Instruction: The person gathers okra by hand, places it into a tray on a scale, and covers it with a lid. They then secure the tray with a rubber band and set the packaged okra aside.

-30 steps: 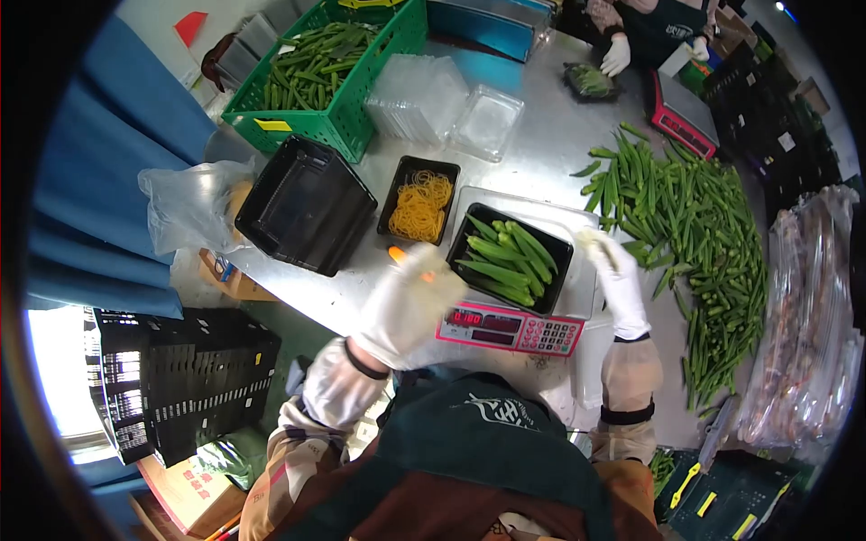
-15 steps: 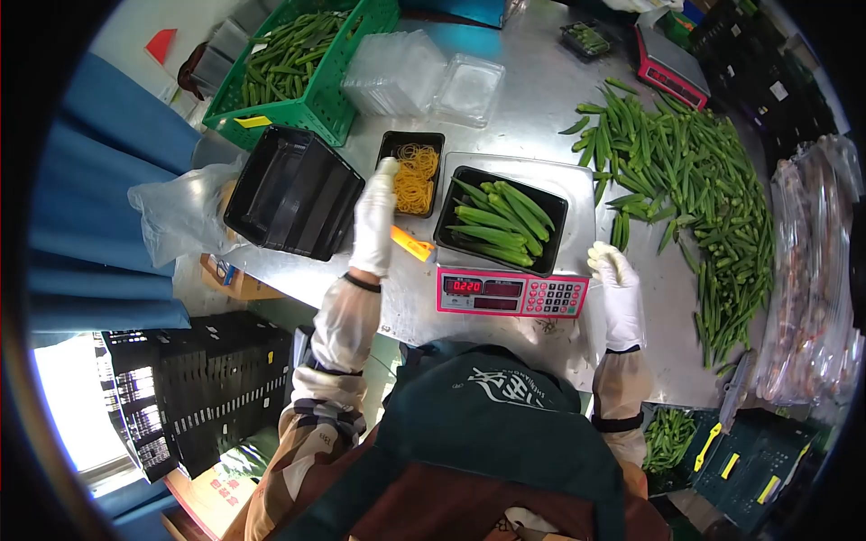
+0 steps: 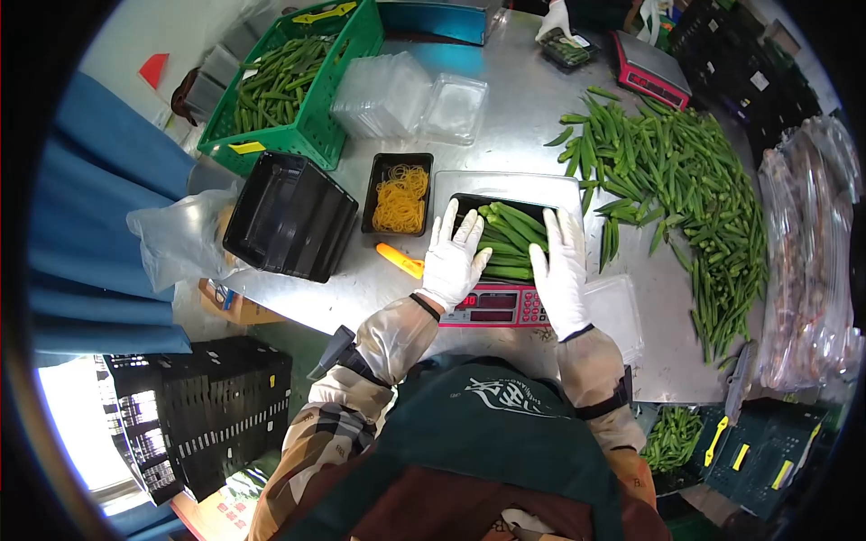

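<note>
A black tray [image 3: 467, 204] of green okra [image 3: 511, 236] sits on the scale [image 3: 541, 183], whose red display is partly covered. My left hand [image 3: 454, 261], in a white glove, lies over the tray's left side with fingers stretched and spread. At the right side, my gloved right hand [image 3: 563, 279] has its fingers extended along the tray edge, thumb apart and near the okra. Both hands look open and in contact with the tray or okra; the exact contact under the fingers is hidden. A clear lid [image 3: 615, 316] lies right of the scale, beside my right wrist.
Yellow rubber bands [image 3: 400, 200] fill a small black tray, near an orange-handled tool [image 3: 399, 260]. Empty black trays [image 3: 289, 221] and clear lids [image 3: 383, 95] stand left. A green crate [image 3: 334, 135] holds okra; an okra pile [image 3: 672, 180] spreads right. Another person's gloved hand [image 3: 556, 18] touches a pack.
My left hand has moved right from the rubber bands to the okra tray. My right hand has moved left onto the tray's right side. Another person's hand has appeared at the far pack.
</note>
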Tool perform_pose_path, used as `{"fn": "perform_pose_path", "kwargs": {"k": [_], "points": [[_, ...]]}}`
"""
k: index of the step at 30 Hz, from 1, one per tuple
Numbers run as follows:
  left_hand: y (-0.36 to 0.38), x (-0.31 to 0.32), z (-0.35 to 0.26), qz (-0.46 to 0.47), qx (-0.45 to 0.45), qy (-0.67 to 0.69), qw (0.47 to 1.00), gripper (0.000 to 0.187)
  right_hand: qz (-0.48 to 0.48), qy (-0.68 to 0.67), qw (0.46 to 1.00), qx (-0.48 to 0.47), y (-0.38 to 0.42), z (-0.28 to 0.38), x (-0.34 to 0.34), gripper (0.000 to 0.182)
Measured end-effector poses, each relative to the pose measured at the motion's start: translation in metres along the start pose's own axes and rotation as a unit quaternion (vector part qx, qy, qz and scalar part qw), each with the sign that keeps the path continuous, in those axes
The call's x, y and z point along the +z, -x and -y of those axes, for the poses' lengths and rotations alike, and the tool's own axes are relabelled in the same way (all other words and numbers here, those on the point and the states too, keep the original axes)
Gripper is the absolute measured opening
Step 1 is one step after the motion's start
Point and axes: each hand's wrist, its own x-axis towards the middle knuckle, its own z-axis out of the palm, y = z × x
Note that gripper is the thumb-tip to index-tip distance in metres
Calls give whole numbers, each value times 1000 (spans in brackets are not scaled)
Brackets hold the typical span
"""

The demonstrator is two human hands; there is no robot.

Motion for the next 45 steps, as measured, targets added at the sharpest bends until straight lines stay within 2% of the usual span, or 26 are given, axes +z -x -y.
{"fn": "perform_pose_path", "kwargs": {"k": [1,2,4,5,6,8,9,10,13,15,17,19,21,26,28,31,37,39,40,42,43,45], "points": [[0,1,0,0,-5,19,1000,55,-7,19,999,-42,-5,4,0,58],[0,3,2,-9,-14,70,997,69,10,91,992,-85,-10,0,9,61],[1,5,0,-55,-9,151,987,83,66,159,977,-123,-9,-13,36,62],[3,3,-2,-40,-17,143,989,90,86,117,981,-127,-9,-18,42,62],[3,0,-4,-48,-14,153,987,88,111,104,979,-139,-12,-18,39,62],[2,-6,-4,4,24,79,997,85,111,38,980,-161,-10,-21,26,60],[1,-9,-5,42,22,37,998,81,73,13,986,-150,-9,-20,19,59],[0,-8,-3,41,25,43,998,78,36,-9,989,-140,-6,-17,8,58],[4,-9,-3,-42,-63,212,974,71,-85,-95,992,-14,25,-42,-20,49],[11,-4,9,-109,-112,233,960,65,-95,-111,986,75,74,-73,-21,43],[17,-5,19,-136,-169,292,932,63,-35,60,991,117,119,-91,-40,39],[19,-6,25,-161,-194,316,915,60,-5,160,971,175,168,-115,-40,37],[17,-11,24,-162,-213,337,903,59,-21,71,978,192,214,-151,-25,34],[12,-7,24,-181,-231,383,876,54,-64,-96,948,298,222,-160,-10,19],[9,-7,21,-198,-220,377,878,52,-59,-177,924,335,219,-170,-6,15],[9,-8,20,-203,-222,393,869,50,-27,-188,926,327,214,-175,-16,17],[19,-17,23,-209,-224,363,880,44,35,-176,910,374,198,-167,-35,20],[18,-20,20,-219,-212,320,897,40,29,-107,940,323,202,-172,-29,20],[14,-21,15,-240,-159,262,921,30,27,-72,952,296,203,-174,-25,20],[7,-28,-4,-199,-91,189,957,23,39,87,968,231,202,-174,-16,23],[2,-30,-16,-179,-61,208,960,22,44,165,966,197,201,-173,-12,24],[-6,-23,-30,-120,5,227,966,21,39,154,962,224,200,-173,-9,25]]}}
